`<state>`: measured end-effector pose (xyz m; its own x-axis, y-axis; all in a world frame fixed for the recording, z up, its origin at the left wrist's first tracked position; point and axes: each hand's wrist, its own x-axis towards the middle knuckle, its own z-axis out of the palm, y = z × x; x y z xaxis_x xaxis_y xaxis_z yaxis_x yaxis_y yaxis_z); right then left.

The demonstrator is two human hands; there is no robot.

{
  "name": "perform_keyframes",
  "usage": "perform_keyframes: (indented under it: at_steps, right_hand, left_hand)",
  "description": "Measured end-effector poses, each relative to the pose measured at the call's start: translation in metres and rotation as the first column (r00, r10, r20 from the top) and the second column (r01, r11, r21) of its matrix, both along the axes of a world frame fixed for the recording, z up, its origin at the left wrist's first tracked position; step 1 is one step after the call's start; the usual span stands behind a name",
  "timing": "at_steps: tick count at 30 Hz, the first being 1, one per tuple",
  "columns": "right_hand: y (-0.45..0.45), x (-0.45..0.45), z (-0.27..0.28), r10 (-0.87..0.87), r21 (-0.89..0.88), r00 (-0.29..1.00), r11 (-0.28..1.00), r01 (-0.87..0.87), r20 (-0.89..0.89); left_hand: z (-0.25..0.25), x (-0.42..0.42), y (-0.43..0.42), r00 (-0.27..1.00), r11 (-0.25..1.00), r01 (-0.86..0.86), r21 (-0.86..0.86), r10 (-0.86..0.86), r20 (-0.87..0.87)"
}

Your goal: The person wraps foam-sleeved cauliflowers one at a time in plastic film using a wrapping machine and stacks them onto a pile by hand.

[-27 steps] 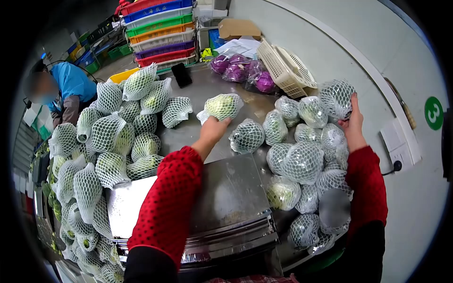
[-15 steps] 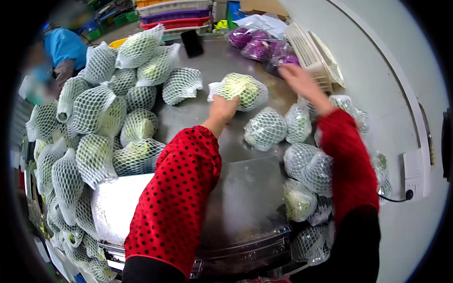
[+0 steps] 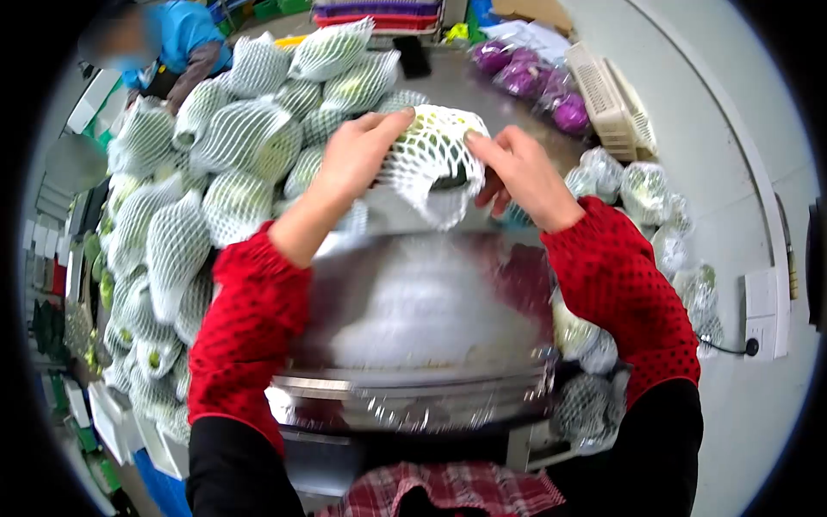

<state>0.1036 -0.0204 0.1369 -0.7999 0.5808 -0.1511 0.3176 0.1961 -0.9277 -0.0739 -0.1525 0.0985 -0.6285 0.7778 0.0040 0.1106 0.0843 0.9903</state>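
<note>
Between my hands, above the far edge of the metal plate, is a pale green vegetable, perhaps a cabbage, in a white foam net (image 3: 437,142). Its loose net end hangs toward me, with a dark green part showing through. My left hand (image 3: 362,159) is closed on the netted vegetable's left side, thumb on top. My right hand (image 3: 527,177) pinches the net at the right edge, its fingers curled and partly hidden. The metal plate (image 3: 422,297) lies below, blurred.
Netted vegetables (image 3: 237,138) are piled high at left. Film-wrapped ones (image 3: 644,191) line the right side by the wall. Bagged purple cabbages (image 3: 525,77), a cream basket (image 3: 603,99) and a black phone (image 3: 412,57) are at the back. A person in blue (image 3: 185,39) is at upper left.
My right hand has come back from beside the purple cabbages to the netted vegetable. Both hands now hold one, nearer the plate; before, only my left did. The view has shifted.
</note>
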Motion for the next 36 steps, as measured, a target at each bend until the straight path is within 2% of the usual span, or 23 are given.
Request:
perform_keyframes:
  at_steps: [3, 6, 8, 10, 12, 13, 14, 16, 18, 20, 21, 22, 23, 24, 25, 26, 27, 28, 30, 31, 32, 33, 36]
  right_hand:
    - [-0.095, 0.04, 0.002, 0.096, -0.101, 0.988, 0.989, -0.108, -0.12]
    - [-0.155, 0.064, -0.039, 0.204, 0.084, 0.979, 0.975, -0.204, 0.017]
    - [-0.181, 0.069, -0.042, 0.197, 0.26, 0.98, 0.946, -0.194, 0.014]
    - [-0.187, 0.079, -0.041, 0.188, 0.378, 0.982, 0.908, -0.179, 0.014]
    - [-0.181, 0.113, -0.023, 0.097, 0.364, 0.991, 0.93, -0.057, -0.095]
    - [-0.173, 0.138, -0.016, 0.045, 0.46, 0.992, 0.883, -0.094, 0.117]
    - [-0.165, 0.158, -0.01, -0.034, 0.546, 0.952, 0.825, -0.146, 0.305]
    - [-0.163, 0.184, -0.03, -0.041, 0.524, 0.783, 0.764, -0.376, 0.621]
    - [-0.179, 0.179, -0.039, 0.001, 0.541, 0.786, 0.725, -0.426, 0.618]
    - [-0.177, 0.174, -0.069, 0.081, 0.503, 0.945, 0.83, -0.24, 0.316]
    - [-0.18, 0.176, -0.065, 0.109, 0.428, 0.953, 0.875, -0.227, 0.283]
    - [-0.183, 0.19, -0.049, 0.13, 0.094, 0.947, 0.982, -0.164, 0.294]
    - [-0.19, 0.208, -0.023, 0.153, -0.247, 0.943, 0.966, -0.079, 0.296]
    - [-0.207, 0.224, 0.012, 0.258, -0.37, 0.94, 0.914, -0.164, 0.222]
    - [-0.226, 0.232, 0.047, 0.283, -0.442, 0.918, 0.886, -0.14, 0.278]
    - [-0.237, 0.241, 0.067, 0.242, -0.501, 0.966, 0.85, -0.165, 0.091]
    - [-0.238, 0.233, 0.08, 0.183, -0.497, 0.979, 0.843, -0.206, -0.095]
    - [-0.236, 0.21, 0.073, 0.143, -0.368, 0.831, 0.847, -0.383, -0.538]
    - [-0.209, 0.152, 0.081, 0.132, -0.27, 0.607, 0.808, -0.524, -0.783]
    - [-0.206, 0.111, 0.076, -0.223, -0.438, 0.615, 0.871, -0.222, -0.756]
    - [-0.19, 0.07, 0.046, -0.175, -0.267, 0.686, 0.963, -0.029, -0.706]
    - [-0.171, 0.042, 0.003, -0.148, -0.056, 0.756, 0.988, 0.146, -0.638]
    - [-0.145, 0.047, -0.079, 0.028, 0.112, 0.992, 0.994, -0.014, -0.122]
  left_hand:
    - [0.033, 0.037, -0.111, 0.931, 0.978, -0.064, -0.197, -0.013, -0.364]
    - [0.027, 0.072, -0.186, 0.973, 0.906, -0.057, -0.419, -0.044, -0.228]
    - [-0.012, 0.072, -0.211, 0.962, 0.994, -0.037, -0.106, 0.007, -0.274]
    - [-0.005, 0.076, -0.228, 0.994, 0.99, -0.078, -0.116, 0.069, -0.083]
    - [0.015, 0.082, -0.267, 0.978, 0.965, -0.129, -0.226, 0.087, -0.187]
    - [-0.004, 0.081, -0.295, 0.664, 0.938, -0.321, -0.128, 0.127, -0.737]
    - [0.002, 0.087, -0.319, 0.515, 0.81, -0.452, -0.372, -0.104, -0.851]
    - [-0.012, 0.098, -0.343, 0.438, 0.702, -0.516, -0.491, -0.277, -0.855]
    - [-0.024, 0.101, -0.338, 0.556, 0.695, -0.435, -0.572, -0.293, -0.778]
    - [-0.038, 0.1, -0.328, 0.698, 0.776, -0.349, -0.525, -0.158, -0.698]
    - [-0.035, 0.1, -0.335, 0.777, 0.81, -0.265, -0.524, -0.142, -0.613]
    - [-0.027, 0.098, -0.346, 0.843, 0.843, -0.184, -0.506, -0.129, -0.522]
    - [-0.011, 0.103, -0.371, 0.968, 0.866, 0.009, -0.499, -0.132, -0.212]
    - [0.013, 0.116, -0.399, 0.981, 0.882, 0.189, -0.431, -0.152, 0.12]
    - [0.036, 0.134, -0.416, 0.948, 0.921, 0.252, -0.297, -0.174, 0.266]
    - [0.057, 0.141, -0.424, 0.894, 0.944, 0.293, -0.154, -0.213, 0.395]
    - [0.077, 0.138, -0.412, 0.878, 0.968, 0.157, 0.196, -0.228, 0.421]
    - [0.09, 0.136, -0.393, 0.857, 0.861, -0.022, 0.509, -0.246, 0.454]
    - [0.104, 0.111, -0.336, 0.897, 0.717, -0.4, 0.571, 0.179, 0.404]
    - [0.101, 0.092, -0.298, 0.929, 0.764, -0.336, 0.551, 0.364, 0.061]
    - [0.082, 0.068, -0.262, 0.823, 0.81, -0.289, 0.51, 0.482, -0.3]
    - [0.023, 0.03, -0.247, 0.891, 0.908, -0.253, 0.334, 0.353, -0.286]
    - [-0.055, 0.029, -0.223, 0.997, 0.995, -0.063, -0.079, 0.066, 0.03]
